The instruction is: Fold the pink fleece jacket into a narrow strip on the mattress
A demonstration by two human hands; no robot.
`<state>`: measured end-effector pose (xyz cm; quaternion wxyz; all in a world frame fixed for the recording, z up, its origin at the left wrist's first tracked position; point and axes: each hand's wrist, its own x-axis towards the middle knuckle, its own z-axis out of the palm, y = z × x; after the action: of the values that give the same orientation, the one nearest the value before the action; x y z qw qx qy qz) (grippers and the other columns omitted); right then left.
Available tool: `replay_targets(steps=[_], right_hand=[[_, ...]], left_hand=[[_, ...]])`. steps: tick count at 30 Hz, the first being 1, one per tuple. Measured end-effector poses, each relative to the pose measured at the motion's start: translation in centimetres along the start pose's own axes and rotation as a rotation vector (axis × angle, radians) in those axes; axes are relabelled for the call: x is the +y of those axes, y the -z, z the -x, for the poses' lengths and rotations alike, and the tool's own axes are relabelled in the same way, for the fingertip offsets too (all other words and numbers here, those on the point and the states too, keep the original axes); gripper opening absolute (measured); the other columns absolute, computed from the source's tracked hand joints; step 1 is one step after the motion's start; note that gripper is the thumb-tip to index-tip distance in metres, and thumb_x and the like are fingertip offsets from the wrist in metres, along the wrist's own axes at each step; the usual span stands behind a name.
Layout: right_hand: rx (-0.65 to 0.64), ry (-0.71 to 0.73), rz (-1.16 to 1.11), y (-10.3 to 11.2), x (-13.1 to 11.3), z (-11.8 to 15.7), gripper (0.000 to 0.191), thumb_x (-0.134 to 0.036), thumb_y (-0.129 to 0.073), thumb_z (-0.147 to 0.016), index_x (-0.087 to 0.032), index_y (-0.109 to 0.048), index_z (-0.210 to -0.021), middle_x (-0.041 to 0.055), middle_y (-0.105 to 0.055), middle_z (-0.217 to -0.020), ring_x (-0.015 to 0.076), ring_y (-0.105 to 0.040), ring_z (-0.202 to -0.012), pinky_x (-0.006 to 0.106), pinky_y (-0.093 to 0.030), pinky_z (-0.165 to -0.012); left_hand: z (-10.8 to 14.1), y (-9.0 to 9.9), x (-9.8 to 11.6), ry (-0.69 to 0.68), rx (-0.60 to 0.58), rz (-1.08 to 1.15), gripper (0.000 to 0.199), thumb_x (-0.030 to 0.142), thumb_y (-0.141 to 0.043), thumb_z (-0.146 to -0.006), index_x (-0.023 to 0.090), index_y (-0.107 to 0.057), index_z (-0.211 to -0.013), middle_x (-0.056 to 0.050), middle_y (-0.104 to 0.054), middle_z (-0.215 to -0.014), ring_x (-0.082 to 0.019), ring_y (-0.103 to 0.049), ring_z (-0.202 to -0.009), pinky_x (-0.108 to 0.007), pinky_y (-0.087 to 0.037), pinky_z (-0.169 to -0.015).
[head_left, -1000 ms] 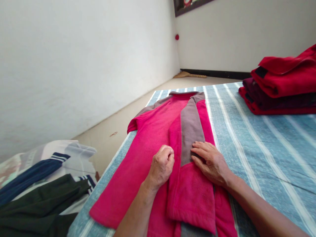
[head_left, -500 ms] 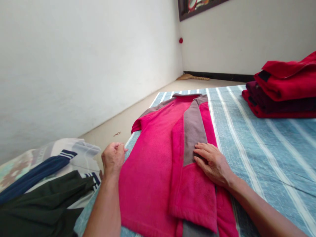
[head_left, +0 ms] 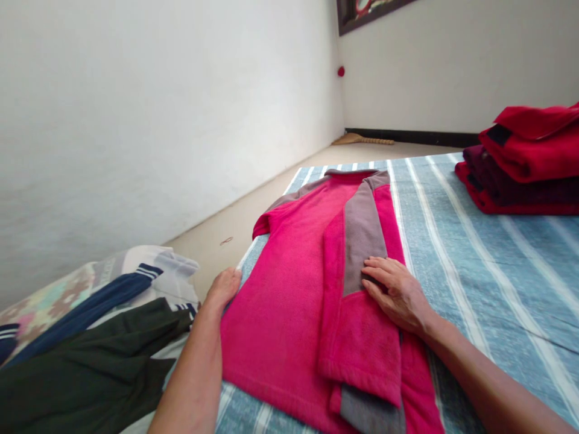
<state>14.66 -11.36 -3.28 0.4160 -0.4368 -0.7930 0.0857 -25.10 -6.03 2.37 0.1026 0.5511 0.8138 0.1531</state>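
A pink and grey fleece jacket (head_left: 280,313) lies spread on a blue striped sheet (head_left: 452,253), collar at the far end. Its right-side sleeve (head_left: 364,343) is folded in over the body, with the cuff toward me. On the grey and pink part of this sleeve rests my right hand (head_left: 395,292), open, palm down and fingers stretched. My left hand (head_left: 225,286) is at the jacket's left side, by the sheet's edge. Its fingers point down out of sight, so whether they grip anything is hidden. The other sleeve (head_left: 261,226) hangs over that edge.
Folded red and maroon clothes (head_left: 529,163) are stacked at the far right. Loose clothes, including a dark green garment (head_left: 90,361) and a navy sleeve (head_left: 94,307), lie at the left. A white wall (head_left: 158,108) rises beyond the floor; a brush-like object (head_left: 362,139) lies in the corner.
My left hand has turned from a raised fist to fingers pointing down beside the jacket's edge. The right hand stays on the sleeve. The whole view has shifted slightly.
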Motion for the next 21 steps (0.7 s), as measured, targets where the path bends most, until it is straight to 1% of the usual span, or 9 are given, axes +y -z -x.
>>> replay_targets(steps=[3,5,6,9,11,13,16,18,21], right_hand=[[-0.002,0.005,0.007,0.1,0.0,-0.1,0.019,-0.024,-0.051,-0.092,-0.016,-0.067,-0.099,0.0130,-0.067,-0.110,0.0275,-0.060,-0.104,0.047,-0.048,-0.090],[-0.002,0.009,0.011,0.1,0.0,-0.1,0.019,-0.024,-0.051,-0.092,-0.016,-0.067,-0.099,0.0133,-0.067,-0.110,0.0273,-0.061,-0.104,0.046,-0.048,-0.090],[-0.001,0.010,0.012,0.0,0.0,0.0,0.019,-0.024,-0.051,-0.092,-0.016,-0.067,-0.099,0.0133,-0.067,-0.110,0.0271,-0.061,-0.104,0.046,-0.048,-0.090],[0.002,0.007,0.012,0.0,0.1,0.1,0.019,-0.026,-0.051,-0.092,-0.017,-0.067,-0.099,0.0128,-0.067,-0.110,0.0270,-0.061,-0.104,0.047,-0.049,-0.090],[0.003,0.001,0.016,-0.1,0.2,0.2,0.020,-0.026,-0.051,-0.092,-0.017,-0.067,-0.100,0.0129,-0.067,-0.111,0.0277,-0.061,-0.105,0.048,-0.048,-0.091],[-0.003,-0.001,0.015,-0.1,0.3,0.2,0.021,-0.026,-0.051,-0.092,-0.017,-0.067,-0.101,0.0129,-0.068,-0.111,0.0281,-0.061,-0.106,0.049,-0.048,-0.092],[-0.009,-0.002,0.006,0.0,0.3,0.2,0.021,-0.026,-0.051,-0.092,-0.017,-0.067,-0.101,0.0126,-0.068,-0.111,0.0280,-0.061,-0.106,0.049,-0.047,-0.092],[-0.008,-0.001,0.004,0.0,0.3,0.2,0.021,-0.027,-0.051,-0.092,-0.017,-0.067,-0.100,0.0127,-0.068,-0.111,0.0278,-0.061,-0.106,0.049,-0.047,-0.092],[-0.008,-0.001,0.004,0.1,0.3,0.1,0.021,-0.027,-0.051,-0.092,-0.017,-0.068,-0.100,0.0132,-0.068,-0.111,0.0274,-0.061,-0.107,0.048,-0.047,-0.092]], left_hand=[[1.4,0.6,1.2,-0.085,0.039,-0.067,0.014,0.024,-0.057,-0.075,0.019,-0.061,-0.062,-0.007,-0.064,-0.060,-0.031,-0.066,-0.075,-0.039,-0.048,-0.070],[3.1,0.6,2.8,-0.215,0.087,-0.080,0.016,0.027,-0.056,-0.078,0.016,-0.067,-0.080,-0.011,-0.071,-0.078,-0.035,-0.067,-0.087,-0.045,-0.050,-0.077],[4.2,0.3,4.0,-0.262,0.078,-0.064,0.021,0.029,-0.055,-0.080,0.016,-0.068,-0.090,-0.012,-0.072,-0.090,-0.035,-0.066,-0.095,-0.046,-0.050,-0.083],[8.3,-1.4,8.0,-0.502,-0.010,0.033,0.032,0.030,-0.049,-0.088,0.018,-0.063,-0.113,-0.008,-0.067,-0.119,-0.024,-0.061,-0.112,-0.037,-0.046,-0.101],[11.2,-3.0,10.4,-0.772,-0.098,0.121,0.034,0.026,-0.041,-0.093,0.016,-0.060,-0.119,-0.010,-0.064,-0.126,-0.021,-0.057,-0.119,-0.036,-0.044,-0.105],[13.5,-4.5,12.1,-0.902,-0.166,0.135,0.036,0.023,-0.037,-0.096,0.016,-0.056,-0.125,-0.011,-0.058,-0.134,-0.019,-0.051,-0.127,-0.035,-0.043,-0.107],[15.3,-6.2,13.1,-0.889,-0.257,0.021,0.043,0.027,-0.041,-0.096,0.015,-0.045,-0.136,-0.014,-0.043,-0.147,-0.022,-0.036,-0.138,-0.044,-0.035,-0.112],[15.6,-6.7,13.0,-0.847,-0.319,-0.057,0.048,0.031,-0.043,-0.096,0.015,-0.039,-0.141,-0.015,-0.036,-0.151,-0.023,-0.028,-0.142,-0.049,-0.030,-0.113],[15.5,-6.9,12.7,-0.821,-0.368,-0.090,0.052,0.035,-0.041,-0.097,0.018,-0.032,-0.145,-0.014,-0.030,-0.154,-0.023,-0.021,-0.144,-0.053,-0.023,-0.115]])
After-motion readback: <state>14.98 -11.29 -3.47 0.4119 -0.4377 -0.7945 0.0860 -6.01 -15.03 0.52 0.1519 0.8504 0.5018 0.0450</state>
